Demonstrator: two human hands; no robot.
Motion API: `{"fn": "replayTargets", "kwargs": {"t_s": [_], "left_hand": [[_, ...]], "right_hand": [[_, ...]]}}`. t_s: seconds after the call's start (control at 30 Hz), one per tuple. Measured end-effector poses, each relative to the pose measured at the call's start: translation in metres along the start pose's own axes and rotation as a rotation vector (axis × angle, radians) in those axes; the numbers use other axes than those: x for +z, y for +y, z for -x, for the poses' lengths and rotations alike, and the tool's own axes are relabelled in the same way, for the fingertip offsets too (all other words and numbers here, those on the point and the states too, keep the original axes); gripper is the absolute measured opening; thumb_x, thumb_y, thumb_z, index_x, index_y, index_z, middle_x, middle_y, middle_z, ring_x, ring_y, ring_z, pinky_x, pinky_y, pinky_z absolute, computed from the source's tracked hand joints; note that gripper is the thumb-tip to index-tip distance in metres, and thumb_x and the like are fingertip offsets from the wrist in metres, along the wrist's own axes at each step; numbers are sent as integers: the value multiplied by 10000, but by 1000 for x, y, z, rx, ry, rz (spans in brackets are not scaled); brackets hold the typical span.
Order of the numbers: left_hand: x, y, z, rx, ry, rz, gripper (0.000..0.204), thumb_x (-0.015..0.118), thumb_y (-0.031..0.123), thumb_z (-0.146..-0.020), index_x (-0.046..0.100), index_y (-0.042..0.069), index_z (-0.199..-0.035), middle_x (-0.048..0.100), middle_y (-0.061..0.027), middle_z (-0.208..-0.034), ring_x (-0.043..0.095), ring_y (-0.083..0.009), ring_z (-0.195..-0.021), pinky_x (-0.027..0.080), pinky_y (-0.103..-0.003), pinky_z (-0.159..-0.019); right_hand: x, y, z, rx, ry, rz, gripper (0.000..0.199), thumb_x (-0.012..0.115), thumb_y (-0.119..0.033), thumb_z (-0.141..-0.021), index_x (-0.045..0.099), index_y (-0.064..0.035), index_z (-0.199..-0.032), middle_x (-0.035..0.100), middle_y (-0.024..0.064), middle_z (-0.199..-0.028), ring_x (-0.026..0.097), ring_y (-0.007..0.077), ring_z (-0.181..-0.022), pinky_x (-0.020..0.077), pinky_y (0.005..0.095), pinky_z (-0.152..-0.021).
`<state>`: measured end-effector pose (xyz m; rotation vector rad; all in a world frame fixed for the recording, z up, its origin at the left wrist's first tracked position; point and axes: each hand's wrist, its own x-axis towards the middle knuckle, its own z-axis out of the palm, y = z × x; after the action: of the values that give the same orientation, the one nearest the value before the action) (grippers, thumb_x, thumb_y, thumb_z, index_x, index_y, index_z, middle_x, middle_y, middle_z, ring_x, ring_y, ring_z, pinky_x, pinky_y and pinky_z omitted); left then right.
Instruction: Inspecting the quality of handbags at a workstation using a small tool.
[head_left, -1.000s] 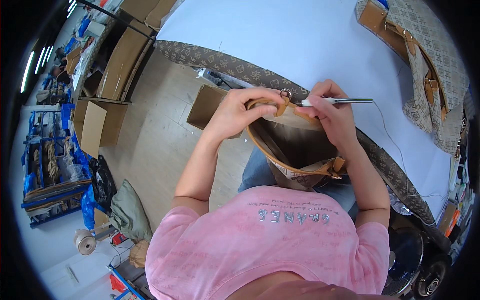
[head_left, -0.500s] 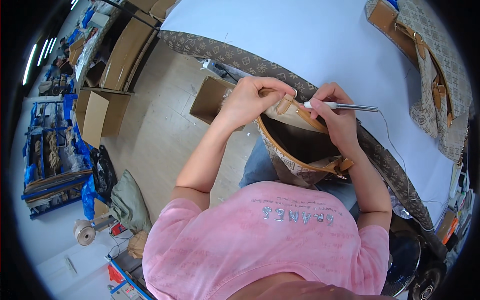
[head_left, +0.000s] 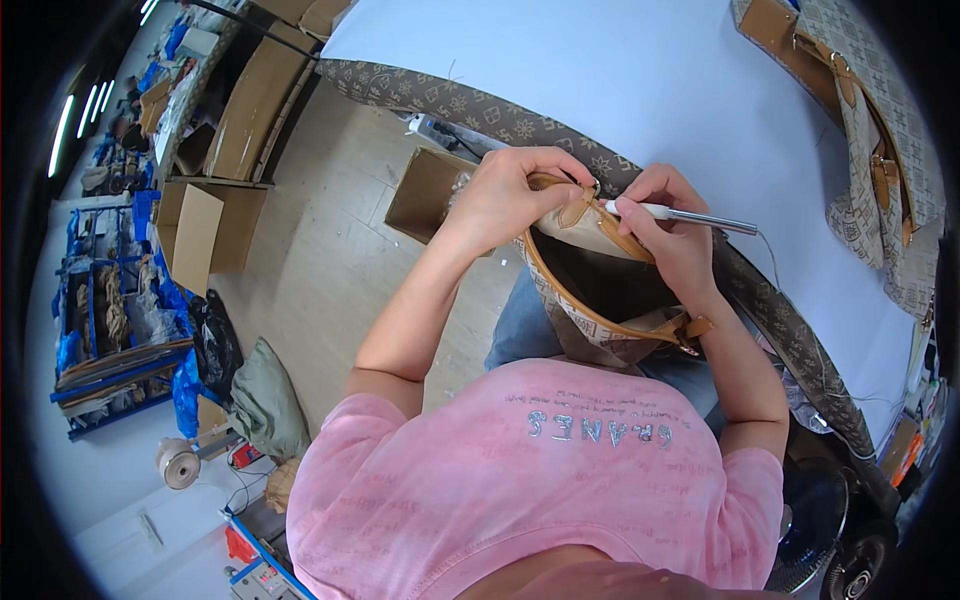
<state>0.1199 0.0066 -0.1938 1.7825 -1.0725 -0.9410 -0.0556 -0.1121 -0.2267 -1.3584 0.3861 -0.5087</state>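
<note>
Our left hand (head_left: 505, 200) has its fingers closed around the top edge of the tan-trimmed handbag (head_left: 600, 275), while the fingers of our right hand (head_left: 665, 225) pinch a slim silver pen-like tool (head_left: 690, 216) whose tip sits at that same edge. The handbag rests in our lap, just against the near rim of the white table (head_left: 620, 80). To work this well, we judge we should keep the trim taut and steady the tool's tip on it.

Pink short-sleeved T-shirt (head_left: 560, 470) with pale lettering, blue jeans (head_left: 520, 330).
</note>
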Motion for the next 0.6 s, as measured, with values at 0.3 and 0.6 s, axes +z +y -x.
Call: {"fn": "replayTargets", "kwargs": {"t_s": [0.3, 0.6], "left_hand": [[5, 4, 2, -23, 57, -12, 172, 673, 27, -829, 733, 33, -990, 718, -21, -860, 633, -57, -808, 497, -217, -745], [5, 8, 4, -35, 62, -2, 174, 678, 39, -830, 735, 31, -994, 721, -28, -865, 647, -67, -814, 504, -220, -747]], "right_hand": [[-2, 5, 1, -28, 20, 157, 100, 658, 15, -856, 574, -39, -851, 563, 20, -840, 555, 75, -725, 428, 211, -680], [1, 2, 1, -52, 26, 168, 108, 694, -4, -843, 596, -45, -825, 568, 15, -840, 533, 76, -761, 418, 214, -675]]}}
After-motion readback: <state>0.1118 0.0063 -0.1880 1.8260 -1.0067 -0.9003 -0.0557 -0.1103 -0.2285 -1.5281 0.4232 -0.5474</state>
